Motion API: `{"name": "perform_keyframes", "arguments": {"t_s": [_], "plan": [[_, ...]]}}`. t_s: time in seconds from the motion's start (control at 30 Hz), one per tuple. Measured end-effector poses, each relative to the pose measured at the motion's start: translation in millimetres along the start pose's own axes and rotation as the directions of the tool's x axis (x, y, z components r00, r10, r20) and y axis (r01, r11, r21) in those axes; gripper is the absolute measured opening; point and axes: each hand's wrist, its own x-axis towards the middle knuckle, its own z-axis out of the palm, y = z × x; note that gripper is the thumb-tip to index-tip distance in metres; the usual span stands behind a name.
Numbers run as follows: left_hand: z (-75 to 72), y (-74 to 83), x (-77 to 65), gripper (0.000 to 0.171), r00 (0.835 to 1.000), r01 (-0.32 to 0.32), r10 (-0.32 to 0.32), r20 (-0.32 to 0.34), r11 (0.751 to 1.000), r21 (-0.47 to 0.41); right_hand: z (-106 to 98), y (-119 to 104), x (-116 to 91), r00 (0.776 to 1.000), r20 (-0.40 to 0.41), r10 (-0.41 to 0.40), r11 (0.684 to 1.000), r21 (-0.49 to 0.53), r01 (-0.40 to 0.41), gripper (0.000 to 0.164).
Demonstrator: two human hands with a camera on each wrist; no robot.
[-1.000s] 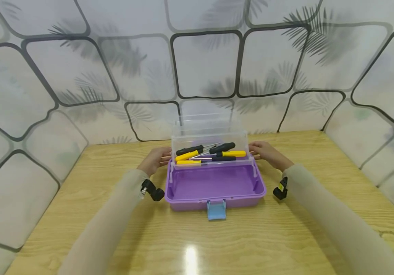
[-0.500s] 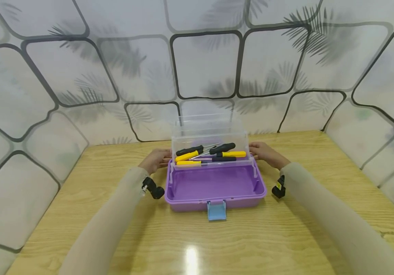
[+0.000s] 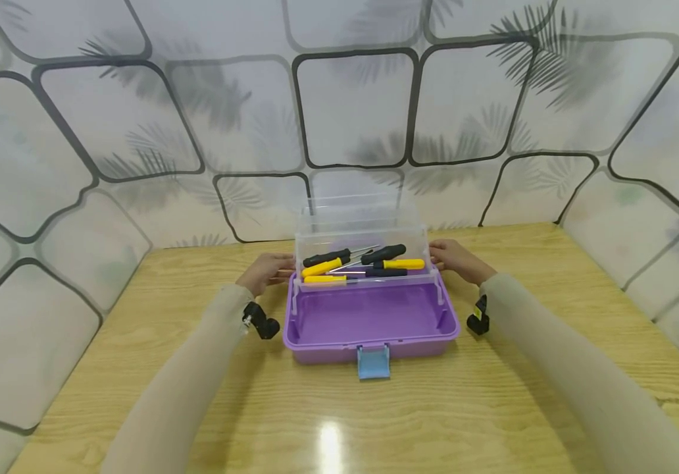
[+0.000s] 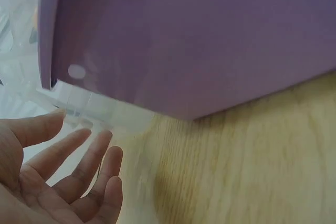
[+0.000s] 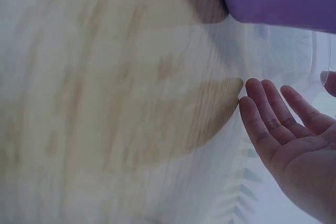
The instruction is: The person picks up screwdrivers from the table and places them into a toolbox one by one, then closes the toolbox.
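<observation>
A purple toolbox (image 3: 327, 356) stands with its clear lid (image 3: 363, 220) raised at the back and its blue latch (image 3: 373, 363) hanging down in front. In the clear tray at the rear lie several screwdrivers (image 3: 403, 264), some with yellow handles, some black. My left hand (image 3: 262, 271) is at the left rear side, fingers spread and slightly bent; in the left wrist view its thumb overlaps the clear plastic. At the right rear side, my right hand (image 3: 458, 259) reaches with extended fingers. The right wrist view shows its fingertips (image 5: 253, 85) close to the clear lid. Neither hand grips anything.
The toolbox rests on a wood-grain table (image 3: 339, 421). Behind it and at both sides rise patterned walls (image 3: 354, 108). The box's purple lower compartment (image 3: 369, 313) holds nothing visible. Small black cameras (image 3: 261, 320) sit on both wrists.
Both hands have shifted slightly toward the back along the toolbox's sides. The toolbox, lid and screwdrivers look the same.
</observation>
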Motion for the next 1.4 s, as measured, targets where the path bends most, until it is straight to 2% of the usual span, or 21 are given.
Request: {"name": "perform_keyframes", "arguments": {"t_s": [0.33,0.63,0.83,0.93,1.4], "plan": [[-2.1,3.8,1.8,0.042,0.999,-0.024,0.025,-0.038,0.999,0.03,-3.4,-2.1,1.8,1.0,-0.009,-0.01,1.0,0.0,0.01,0.056],[-4.9,3.4,5.5,0.04,0.998,-0.064,0.065,-0.026,0.998,0.015,-5.7,1.5,3.9,0.999,-0.008,-0.033,0.998,0.047,0.033,0.049],[-5.3,0.0,10.0,0.037,0.996,-0.066,0.066,-0.058,0.998,0.001,-5.2,2.8,3.7,0.998,-0.008,-0.057,0.996,0.065,0.057,0.046],[-4.8,0.3,9.6,0.038,0.995,-0.063,0.063,-0.072,0.998,0.0,-5.9,2.8,4.1,0.999,-0.013,-0.042,0.996,0.083,0.043,0.042],[-0.1,2.7,5.6,0.04,0.992,-0.083,0.075,-0.105,0.994,-0.078,-4.3,-1.0,0.6,0.995,-0.071,-0.07,0.993,0.089,0.076,0.039]]}}
